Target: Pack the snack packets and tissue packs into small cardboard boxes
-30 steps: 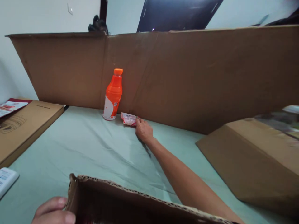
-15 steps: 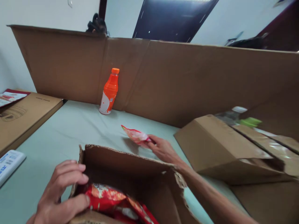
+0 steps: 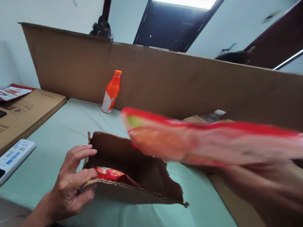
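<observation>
My left hand (image 3: 71,179) grips the near left edge of a small open cardboard box (image 3: 132,175) on the pale green cloth, thumb inside and fingers outside. Red snack packets (image 3: 109,173) lie inside the box. My right hand (image 3: 258,186) is close to the camera at the lower right, blurred by motion, and holds a red and pink snack packet (image 3: 189,140) that stretches across the view above the box. An orange drink bottle (image 3: 110,92) stands upright against the tall cardboard wall (image 3: 71,63) at the back.
A flat cardboard carton (image 3: 28,110) with a leaflet on it lies at the left. A white remote-like device (image 3: 14,156) rests on the cloth near the left edge. More cardboard (image 3: 234,208) lies at the right, partly hidden by my right hand.
My right hand picked the packet up from beside the bottle and brought it back towards me, now close above the box. My left hand shifted its hold on the box edge.
</observation>
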A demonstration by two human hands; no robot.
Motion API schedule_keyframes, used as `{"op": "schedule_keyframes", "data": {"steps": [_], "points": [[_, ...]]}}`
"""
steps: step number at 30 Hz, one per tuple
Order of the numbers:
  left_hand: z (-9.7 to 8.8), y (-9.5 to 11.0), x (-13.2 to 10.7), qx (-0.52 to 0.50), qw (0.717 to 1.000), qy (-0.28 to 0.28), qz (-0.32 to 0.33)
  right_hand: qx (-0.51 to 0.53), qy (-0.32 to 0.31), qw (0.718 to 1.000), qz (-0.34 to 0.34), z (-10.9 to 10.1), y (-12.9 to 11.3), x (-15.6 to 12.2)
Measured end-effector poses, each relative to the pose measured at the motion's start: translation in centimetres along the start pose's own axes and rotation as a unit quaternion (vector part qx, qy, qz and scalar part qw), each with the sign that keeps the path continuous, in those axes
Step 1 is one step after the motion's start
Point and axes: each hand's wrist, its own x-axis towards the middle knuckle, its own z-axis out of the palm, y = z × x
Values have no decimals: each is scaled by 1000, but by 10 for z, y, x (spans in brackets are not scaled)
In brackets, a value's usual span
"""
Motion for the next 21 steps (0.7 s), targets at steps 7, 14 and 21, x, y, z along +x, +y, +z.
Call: {"op": "schedule_keyframes", "data": {"steps": [7,14,21], "points": [[2,0,-12,-16,1000,-6,-20,-207,-283,934,-69,44,-11,3],[-2,-1,-9,-14,1000,-22,-1,-349,-350,866,-83,85,14,-12],[2,-5,-13,-32,999,-16,-6,-178,-228,950,-115,51,6,-22]]}}
